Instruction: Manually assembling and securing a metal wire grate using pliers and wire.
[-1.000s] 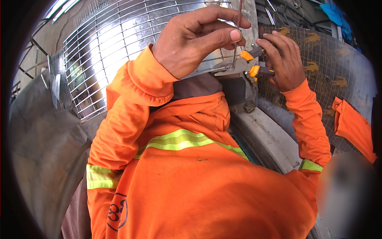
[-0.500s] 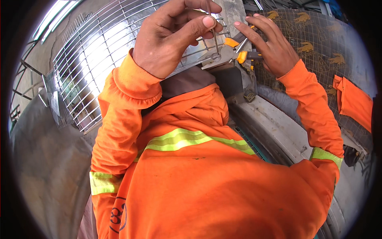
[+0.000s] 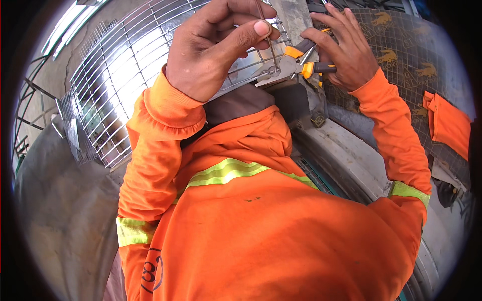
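Observation:
My left hand (image 3: 211,50) pinches a thin metal rod (image 3: 270,42) between thumb and fingers. The rod's lower end reaches a small round loop beside a flat grey metal piece (image 3: 285,65). Next to that piece, a hand tool with orange and black handles (image 3: 315,69), like pliers, lies with its handles spread apart. Over the handle ends hovers my right hand (image 3: 346,50), its fingers bent but apart. Whether its palm touches the lower handle is hard to tell.
A wire grid (image 3: 108,85) over shiny sheet metal lies on the left. At right is a dark printed board (image 3: 396,70) with an orange cloth (image 3: 447,125) on it. A grey channel-shaped metal piece (image 3: 346,150) runs past my right side. Brownish sheeting (image 3: 60,215) hangs at lower left.
My right hand's fingers have bent and moved up slightly, with the thumb drawn nearer the tool's handles. The left hand keeps its pinch on the rod and has hardly moved.

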The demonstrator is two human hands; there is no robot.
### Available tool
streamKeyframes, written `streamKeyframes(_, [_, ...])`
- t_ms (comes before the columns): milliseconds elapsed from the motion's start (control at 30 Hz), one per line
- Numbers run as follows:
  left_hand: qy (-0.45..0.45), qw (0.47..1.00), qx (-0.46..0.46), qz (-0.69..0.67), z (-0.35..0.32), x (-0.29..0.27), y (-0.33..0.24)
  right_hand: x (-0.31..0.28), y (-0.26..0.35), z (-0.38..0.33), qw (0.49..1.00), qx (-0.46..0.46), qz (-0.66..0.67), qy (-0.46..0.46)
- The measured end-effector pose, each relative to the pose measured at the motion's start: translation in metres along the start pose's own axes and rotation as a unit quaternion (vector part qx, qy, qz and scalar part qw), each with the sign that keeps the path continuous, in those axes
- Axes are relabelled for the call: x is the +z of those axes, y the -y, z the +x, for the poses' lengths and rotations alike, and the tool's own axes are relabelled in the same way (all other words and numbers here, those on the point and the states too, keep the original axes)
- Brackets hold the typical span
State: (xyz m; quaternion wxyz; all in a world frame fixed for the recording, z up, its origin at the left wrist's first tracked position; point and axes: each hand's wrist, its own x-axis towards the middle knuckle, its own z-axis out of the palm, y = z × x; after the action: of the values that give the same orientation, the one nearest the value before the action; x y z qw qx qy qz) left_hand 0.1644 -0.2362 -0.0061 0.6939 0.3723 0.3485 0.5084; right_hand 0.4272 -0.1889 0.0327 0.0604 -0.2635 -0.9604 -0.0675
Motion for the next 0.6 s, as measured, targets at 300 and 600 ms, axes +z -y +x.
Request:
streamKeyframes(300, [0.006,0.999,0.006,-0.052,-0.001,-0.001,0.002,-0.003,-0.009,0.003,0.997,-0.007,0.051,0.064])
streamKeyframes(600, [0.007,0.998,0.007,-0.061,-0.004,-0.005,0.003,-0.001,-0.013,0.007,0.994,-0.051,0.067,0.071])
